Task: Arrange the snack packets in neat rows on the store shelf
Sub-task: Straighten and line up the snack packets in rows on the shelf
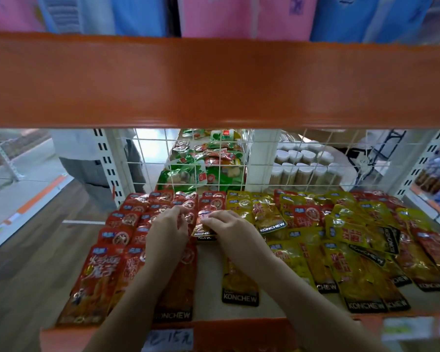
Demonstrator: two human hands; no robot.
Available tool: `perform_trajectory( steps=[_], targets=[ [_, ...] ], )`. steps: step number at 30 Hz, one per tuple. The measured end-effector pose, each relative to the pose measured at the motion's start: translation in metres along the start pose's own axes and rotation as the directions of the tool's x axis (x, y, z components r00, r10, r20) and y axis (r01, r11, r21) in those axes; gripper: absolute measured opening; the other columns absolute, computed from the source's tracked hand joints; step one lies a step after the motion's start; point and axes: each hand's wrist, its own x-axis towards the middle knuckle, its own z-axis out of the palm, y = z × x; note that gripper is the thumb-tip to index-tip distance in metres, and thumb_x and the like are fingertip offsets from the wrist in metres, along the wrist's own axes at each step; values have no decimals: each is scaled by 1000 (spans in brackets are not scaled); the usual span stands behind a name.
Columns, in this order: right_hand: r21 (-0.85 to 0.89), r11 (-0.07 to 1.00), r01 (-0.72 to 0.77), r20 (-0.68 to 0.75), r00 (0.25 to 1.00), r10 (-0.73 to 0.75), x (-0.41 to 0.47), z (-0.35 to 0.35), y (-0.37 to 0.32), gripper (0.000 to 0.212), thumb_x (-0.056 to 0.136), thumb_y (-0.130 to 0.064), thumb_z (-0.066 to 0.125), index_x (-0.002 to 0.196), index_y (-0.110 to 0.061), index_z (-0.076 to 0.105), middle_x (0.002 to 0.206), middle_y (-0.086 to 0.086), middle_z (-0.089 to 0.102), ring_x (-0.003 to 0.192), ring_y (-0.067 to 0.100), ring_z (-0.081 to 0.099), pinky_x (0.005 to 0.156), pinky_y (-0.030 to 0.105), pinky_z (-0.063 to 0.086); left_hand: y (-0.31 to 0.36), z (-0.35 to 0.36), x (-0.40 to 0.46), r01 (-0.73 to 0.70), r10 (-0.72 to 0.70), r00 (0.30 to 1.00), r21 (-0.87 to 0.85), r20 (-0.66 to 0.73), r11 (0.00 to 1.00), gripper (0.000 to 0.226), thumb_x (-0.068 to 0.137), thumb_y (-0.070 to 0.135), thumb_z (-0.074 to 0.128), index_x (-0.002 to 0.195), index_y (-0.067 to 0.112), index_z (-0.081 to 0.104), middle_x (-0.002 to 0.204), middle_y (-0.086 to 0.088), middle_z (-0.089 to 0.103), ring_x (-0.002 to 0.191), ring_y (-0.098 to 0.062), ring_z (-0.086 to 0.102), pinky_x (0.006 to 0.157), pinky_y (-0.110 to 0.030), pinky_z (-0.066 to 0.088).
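Right, both my hands are in over the shelf [208, 273] w/ the snack packets. My left hand [168, 228] lies on the red packets [127, 232], fingers curled down onto one near the top of that stack; can't tell for sure if it's pinching or just pressing. My right hand [230, 226] sits just beside it, fingertips pinching the top edge of one red packet [204, 226] that lies betw. the two hands, tilted a bit. Left of my left hand the red ones run in overlapping rows, front to back. Right of my right hand the yellow packets [262, 217] start in a rough row, then farther right it's a loose mixed pile [361, 240] of yellow and red, overlapping at all angles. Beyond both hands a white wire grid [148, 153] backs the shelf, w/ green packets [186, 174] behind it. Above my hands an orange shelf edge [214, 82] crosses the view.
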Motion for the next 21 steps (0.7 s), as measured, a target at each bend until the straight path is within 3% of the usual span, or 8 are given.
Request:
perform_trajectory(
  steps=[11,18,21],
  targets=[
    [48,999,22,208,978,-31,-6,7,3,47,85,1,50,131,-9,51,132,10,49,125,25,44,99,38,46,1,2,-3,-92,90,995,63,35,994,21,91,10,51,106,10,66,98,-6,68,90,-19,59,78,-28,46],
    [-51,999,17,374,927,4,-6,-4,3,58,93,-47,49,143,-23,34,153,3,27,140,21,25,112,37,29,-2,4,-3,-124,114,989,109,95,986,22,91,12,50,109,12,64,99,-3,67,91,-16,60,85,-32,48],
    [-36,999,-8,395,918,22,-6,-3,2,61,92,-52,46,144,-23,33,153,3,25,141,20,21,113,39,29,-1,4,-4,-127,114,987,116,110,985,23,92,13,49,109,13,64,100,-2,67,93,-16,59,87,-32,47]
  ],
)
